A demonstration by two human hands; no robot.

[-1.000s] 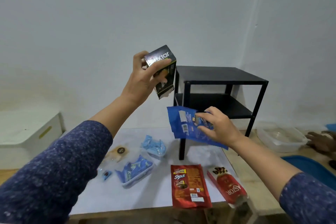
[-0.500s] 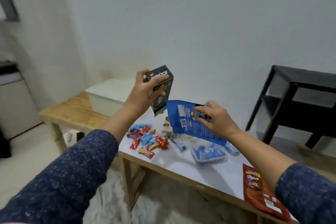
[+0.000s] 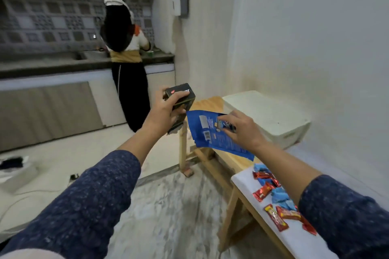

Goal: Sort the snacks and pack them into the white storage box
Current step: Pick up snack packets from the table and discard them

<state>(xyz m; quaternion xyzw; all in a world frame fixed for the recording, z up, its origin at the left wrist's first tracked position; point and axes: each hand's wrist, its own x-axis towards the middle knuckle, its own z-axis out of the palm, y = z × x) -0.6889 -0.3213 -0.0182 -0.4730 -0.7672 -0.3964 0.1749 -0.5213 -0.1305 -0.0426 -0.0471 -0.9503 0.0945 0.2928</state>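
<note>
My left hand (image 3: 166, 111) grips a black snack box (image 3: 182, 96) from the side, held up in the air off the table's left end. My right hand (image 3: 244, 130) pinches a flat blue snack pouch (image 3: 207, 132) just to the right of the box. The white storage box (image 3: 267, 115), its lid closed, sits on the wooden table (image 3: 208, 103) behind the pouch. Small red wrapped candies (image 3: 275, 218) and blue wrapped candies (image 3: 280, 195) lie on the white sheet (image 3: 294, 239) at the lower right.
A person (image 3: 126, 63) stands at a kitchen counter (image 3: 52, 65) at the back left, facing away. A wooden table leg (image 3: 183, 149) drops to the marbled floor (image 3: 168, 206). A white wall runs along the right side.
The view has swung left, from the black shelf and the table's middle to the table's left end and the kitchen. Both hands keep their hold on the box and the pouch.
</note>
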